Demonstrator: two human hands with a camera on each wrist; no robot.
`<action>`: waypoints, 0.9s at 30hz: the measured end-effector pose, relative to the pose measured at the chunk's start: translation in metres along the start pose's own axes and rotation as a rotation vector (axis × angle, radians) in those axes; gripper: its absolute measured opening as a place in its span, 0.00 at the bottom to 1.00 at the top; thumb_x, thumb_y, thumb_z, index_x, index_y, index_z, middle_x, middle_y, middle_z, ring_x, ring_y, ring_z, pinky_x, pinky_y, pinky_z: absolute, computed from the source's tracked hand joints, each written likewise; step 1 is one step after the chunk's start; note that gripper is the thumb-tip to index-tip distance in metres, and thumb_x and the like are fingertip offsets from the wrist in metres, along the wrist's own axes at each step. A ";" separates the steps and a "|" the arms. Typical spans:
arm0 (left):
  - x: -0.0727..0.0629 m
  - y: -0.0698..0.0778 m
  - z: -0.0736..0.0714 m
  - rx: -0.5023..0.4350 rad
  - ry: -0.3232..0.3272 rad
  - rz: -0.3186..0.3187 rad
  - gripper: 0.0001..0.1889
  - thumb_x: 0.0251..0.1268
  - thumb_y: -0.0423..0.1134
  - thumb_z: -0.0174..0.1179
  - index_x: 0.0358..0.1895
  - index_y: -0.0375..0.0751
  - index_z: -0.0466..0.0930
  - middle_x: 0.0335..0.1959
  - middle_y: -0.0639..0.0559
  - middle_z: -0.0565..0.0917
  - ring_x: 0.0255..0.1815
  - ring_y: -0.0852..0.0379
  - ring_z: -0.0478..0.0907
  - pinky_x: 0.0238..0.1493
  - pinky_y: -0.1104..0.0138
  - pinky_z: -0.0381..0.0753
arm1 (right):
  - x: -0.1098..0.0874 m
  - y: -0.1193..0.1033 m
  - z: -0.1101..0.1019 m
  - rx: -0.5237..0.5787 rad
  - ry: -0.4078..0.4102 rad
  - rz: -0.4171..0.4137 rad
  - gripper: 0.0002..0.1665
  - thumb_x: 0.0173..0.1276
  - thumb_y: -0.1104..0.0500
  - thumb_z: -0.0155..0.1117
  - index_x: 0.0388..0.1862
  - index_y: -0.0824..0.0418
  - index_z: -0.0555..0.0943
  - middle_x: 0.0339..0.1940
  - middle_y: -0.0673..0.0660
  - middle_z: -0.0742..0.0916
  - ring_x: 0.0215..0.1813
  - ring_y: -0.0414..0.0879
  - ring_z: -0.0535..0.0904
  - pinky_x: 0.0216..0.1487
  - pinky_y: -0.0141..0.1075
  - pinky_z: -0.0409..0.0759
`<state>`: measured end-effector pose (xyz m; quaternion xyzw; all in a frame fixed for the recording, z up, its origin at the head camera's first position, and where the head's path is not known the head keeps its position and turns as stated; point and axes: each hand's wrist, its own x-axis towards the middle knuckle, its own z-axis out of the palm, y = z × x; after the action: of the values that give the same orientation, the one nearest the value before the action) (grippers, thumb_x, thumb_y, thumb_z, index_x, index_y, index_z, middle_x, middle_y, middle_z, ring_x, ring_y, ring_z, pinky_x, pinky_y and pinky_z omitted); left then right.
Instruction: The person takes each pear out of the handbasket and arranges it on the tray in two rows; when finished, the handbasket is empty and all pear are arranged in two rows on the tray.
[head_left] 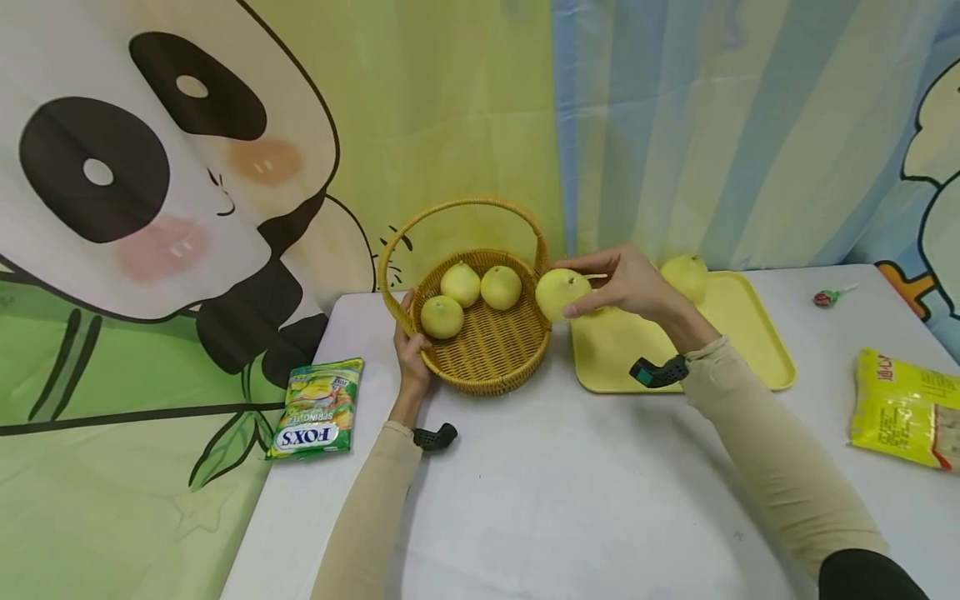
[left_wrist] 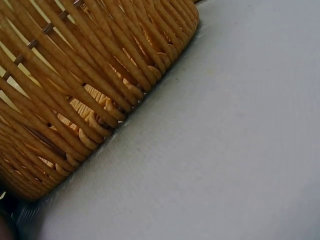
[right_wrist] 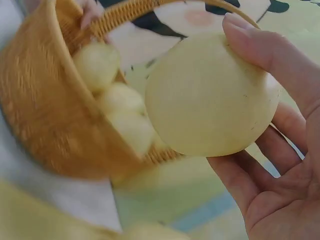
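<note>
A round, pale yellow-green fruit is pinched between the thumb and fingers of my right hand, just off the right rim of a woven basket. In the right wrist view the same fruit fills the middle, with the thumb on one side and fingers opposite. My left hand grips the basket at its left side, by the handle's foot. Inside lie three similar fruits. Only the basket's woven side shows clearly in the left wrist view.
Behind my right hand a yellow tray bears another fruit. A green candy bag lies at the left, a yellow packet and a lollipop at the right. Printed curtains hang behind the white table.
</note>
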<state>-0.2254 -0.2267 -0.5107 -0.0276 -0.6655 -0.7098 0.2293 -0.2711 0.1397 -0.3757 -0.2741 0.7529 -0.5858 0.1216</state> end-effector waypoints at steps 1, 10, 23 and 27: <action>0.000 0.000 0.000 0.000 0.000 -0.004 0.50 0.45 0.28 0.41 0.84 0.41 0.60 0.85 0.47 0.61 0.85 0.49 0.57 0.79 0.64 0.57 | -0.003 0.000 -0.007 -0.010 0.011 0.006 0.37 0.53 0.64 0.86 0.65 0.56 0.87 0.59 0.48 0.91 0.60 0.42 0.87 0.52 0.34 0.85; 0.000 0.001 -0.001 -0.009 -0.009 -0.013 0.50 0.46 0.28 0.41 0.84 0.41 0.59 0.85 0.46 0.61 0.86 0.49 0.56 0.81 0.64 0.55 | -0.029 -0.003 -0.069 -0.055 0.137 0.075 0.38 0.58 0.67 0.82 0.70 0.63 0.82 0.61 0.43 0.90 0.60 0.36 0.87 0.54 0.31 0.85; -0.001 -0.001 -0.003 0.033 0.012 -0.001 0.51 0.44 0.29 0.41 0.84 0.43 0.60 0.84 0.47 0.64 0.84 0.49 0.60 0.77 0.66 0.59 | -0.070 0.034 -0.140 0.093 0.333 0.093 0.36 0.63 0.73 0.75 0.71 0.65 0.80 0.57 0.39 0.91 0.60 0.31 0.84 0.51 0.24 0.83; 0.000 -0.001 -0.002 0.017 0.008 -0.001 0.51 0.44 0.28 0.41 0.84 0.42 0.60 0.85 0.47 0.62 0.85 0.49 0.58 0.79 0.65 0.57 | -0.083 0.048 -0.158 0.242 0.394 0.111 0.37 0.62 0.77 0.73 0.71 0.67 0.79 0.56 0.42 0.92 0.59 0.33 0.85 0.49 0.25 0.84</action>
<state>-0.2255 -0.2284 -0.5114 -0.0223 -0.6706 -0.7043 0.2320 -0.2951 0.3223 -0.3877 -0.0961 0.7001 -0.7066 0.0363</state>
